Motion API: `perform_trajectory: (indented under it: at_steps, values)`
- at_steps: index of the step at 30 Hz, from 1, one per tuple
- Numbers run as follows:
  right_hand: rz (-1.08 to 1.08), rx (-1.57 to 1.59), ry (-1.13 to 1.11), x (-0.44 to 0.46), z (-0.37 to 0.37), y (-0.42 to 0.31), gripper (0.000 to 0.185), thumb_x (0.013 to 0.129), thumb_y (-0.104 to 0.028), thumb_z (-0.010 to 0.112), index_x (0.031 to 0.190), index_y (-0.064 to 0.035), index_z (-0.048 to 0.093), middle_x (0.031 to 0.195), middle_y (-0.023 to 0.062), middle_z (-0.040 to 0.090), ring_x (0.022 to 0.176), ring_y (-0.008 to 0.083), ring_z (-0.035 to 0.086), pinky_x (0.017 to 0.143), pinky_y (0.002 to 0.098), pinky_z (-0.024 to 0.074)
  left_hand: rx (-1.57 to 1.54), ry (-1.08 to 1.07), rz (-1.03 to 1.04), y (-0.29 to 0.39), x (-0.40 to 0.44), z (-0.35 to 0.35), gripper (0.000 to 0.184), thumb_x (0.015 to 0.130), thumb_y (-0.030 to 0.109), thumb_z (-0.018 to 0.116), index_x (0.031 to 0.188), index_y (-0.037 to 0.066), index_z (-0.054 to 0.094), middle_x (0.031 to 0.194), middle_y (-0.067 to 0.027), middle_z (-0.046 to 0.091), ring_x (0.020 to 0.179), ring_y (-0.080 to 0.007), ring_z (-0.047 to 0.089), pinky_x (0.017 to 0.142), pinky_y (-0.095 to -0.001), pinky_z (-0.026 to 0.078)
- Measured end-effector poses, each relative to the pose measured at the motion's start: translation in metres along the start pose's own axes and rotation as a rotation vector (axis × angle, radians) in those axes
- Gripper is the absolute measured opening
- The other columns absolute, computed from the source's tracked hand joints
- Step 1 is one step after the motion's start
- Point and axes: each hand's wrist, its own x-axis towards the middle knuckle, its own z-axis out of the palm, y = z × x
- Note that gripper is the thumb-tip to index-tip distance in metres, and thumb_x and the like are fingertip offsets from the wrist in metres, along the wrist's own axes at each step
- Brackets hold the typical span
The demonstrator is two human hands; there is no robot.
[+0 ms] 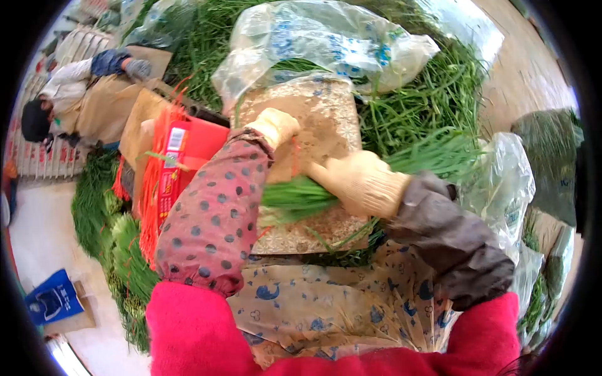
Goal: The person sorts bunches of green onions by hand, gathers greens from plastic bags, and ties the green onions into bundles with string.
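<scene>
the bundle of greens (pixel 295 195) lies across the board (pixel 335 106), its long axis running left to right, stem end beside the left spotted sleeve (pixel 210 210) and leaves fanning out past the other wrist. the right hand (pixel 356 182) is nearer, in fact over the bundle and touching it, one digit pointing left along the stems; the rest are hidden, so how tightly they close i cannot tell. the left hand (pixel 274 127) sits beyond the stems, apart from them, its fingers bunched; whether it pinches the red string (pixel 295 160) running between it and the bundle i cannot tell. as for writing, the red packet (pixel 204 139) has a white barcode label (pixel 175 139) and yellow lettering too small to read; the clear plastic bag (pixel 301 34) has blurred blue print, and the blue bag (pixel 53 297) pale marks, also illegible.
</scene>
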Motion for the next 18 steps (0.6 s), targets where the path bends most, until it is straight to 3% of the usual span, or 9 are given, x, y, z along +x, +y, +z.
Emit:
perform_trajectory:
  at_steps: [2, 4, 5, 6, 9, 12, 14, 16, 18]
  values:
    - [0.082, 0.138, 0.230, 0.028, 0.031, 0.005, 0.034, 0.081, -0.010, 0.056, 0.114, -0.0066, 0.047, 0.085, 0.0135, 0.066, 0.072, 0.0301, 0.067, 0.057, 0.0413, 0.0535, -0.076, 0.361, 0.010, -0.006, 0.008, 0.037, 0.013, 0.074, 0.014, 0.060, 0.076, 0.011, 0.073, 0.079, -0.0115, 0.069, 0.078, -0.0274, 0.068, 0.068, -0.0406, 0.054]
    - [0.252, 0.209, 0.352, 0.059, 0.070, 0.007, 0.029, 0.083, -0.011, 0.052, 0.112, -0.0106, 0.053, 0.083, 0.0106, 0.067, 0.071, 0.0264, 0.067, 0.055, 0.0415, 0.0529, -0.117, -0.031, -0.018, 0.005, 0.019, 0.008, 0.012, 0.071, 0.011, 0.068, 0.082, 0.016, 0.070, 0.085, -0.0098, 0.068, 0.083, -0.0263, 0.065, 0.072, -0.0361, 0.051]
    - [0.274, -0.064, 0.586, 0.087, 0.114, 0.010, 0.032, 0.085, -0.013, 0.053, 0.116, -0.0146, 0.055, 0.089, 0.0067, 0.067, 0.080, 0.0217, 0.067, 0.059, 0.0398, 0.0519, -0.144, -0.020, -0.001, -0.002, 0.013, 0.011, 0.016, 0.071, 0.011, 0.068, 0.086, 0.014, 0.070, 0.085, -0.0101, 0.067, 0.081, -0.0274, 0.065, 0.073, -0.0366, 0.051]
    - [0.390, 0.065, 0.282, 0.087, 0.091, 0.005, 0.035, 0.087, -0.019, 0.053, 0.122, -0.0169, 0.053, 0.098, 0.0034, 0.065, 0.091, 0.0213, 0.064, 0.070, 0.0426, 0.0498, -0.233, 0.144, 0.071, -0.009, 0.009, 0.019, 0.012, 0.076, 0.017, 0.064, 0.086, 0.012, 0.070, 0.085, -0.0148, 0.067, 0.082, -0.0331, 0.065, 0.070, -0.0417, 0.051]
    - [0.372, -0.074, 0.258, 0.110, 0.118, 0.000, 0.057, 0.095, -0.033, 0.043, 0.147, -0.0163, 0.028, 0.147, 0.0166, 0.033, 0.123, 0.0311, 0.045, 0.098, 0.0549, 0.0333, -0.017, 0.137, -0.151, 0.004, -0.009, 0.005, 0.040, 0.085, 0.020, 0.054, 0.125, 0.020, 0.053, 0.092, -0.0174, 0.066, 0.088, -0.0361, 0.064, 0.078, -0.0464, 0.049]
    - [0.360, 0.236, 0.136, 0.063, 0.076, -0.004, 0.052, 0.097, -0.038, 0.037, 0.144, -0.0166, 0.034, 0.150, 0.0118, 0.030, 0.133, 0.0345, 0.034, 0.107, 0.0594, 0.0193, 0.031, 0.184, -0.229, 0.019, -0.010, 0.005, 0.054, 0.085, 0.017, 0.055, 0.136, 0.022, 0.041, 0.098, -0.0176, 0.066, 0.090, -0.0377, 0.063, 0.077, -0.0482, 0.049]
    - [0.414, 0.077, 0.331, 0.055, 0.051, 0.006, 0.045, 0.089, -0.030, 0.052, 0.132, -0.0177, 0.051, 0.141, 0.0120, 0.043, 0.125, 0.0288, 0.045, 0.102, 0.0559, 0.0297, -0.052, 0.238, -0.224, 0.010, -0.005, 0.014, 0.059, 0.083, 0.017, 0.058, 0.138, 0.023, 0.038, 0.105, -0.0170, 0.064, 0.094, -0.0371, 0.062, 0.079, -0.0496, 0.048]
    - [0.323, 0.300, 0.235, -0.019, 0.002, 0.006, 0.044, 0.088, -0.033, 0.056, 0.129, -0.0164, 0.053, 0.131, 0.0129, 0.052, 0.121, 0.0262, 0.051, 0.101, 0.0511, 0.0367, -0.122, 0.274, -0.221, 0.021, -0.014, 0.007, 0.063, 0.082, 0.017, 0.061, 0.139, 0.024, 0.036, 0.112, -0.0165, 0.062, 0.099, -0.0362, 0.061, 0.081, -0.0504, 0.047]
    - [0.371, 0.332, 0.231, -0.099, -0.025, -0.003, 0.037, 0.084, -0.029, 0.061, 0.116, -0.0118, 0.060, 0.106, 0.0123, 0.065, 0.097, 0.0267, 0.064, 0.082, 0.0439, 0.0518, 0.057, 0.172, -0.275, 0.042, -0.024, -0.008, 0.070, 0.077, 0.018, 0.068, 0.139, 0.024, 0.038, 0.127, -0.0143, 0.055, 0.111, -0.0330, 0.056, 0.089, -0.0514, 0.043]
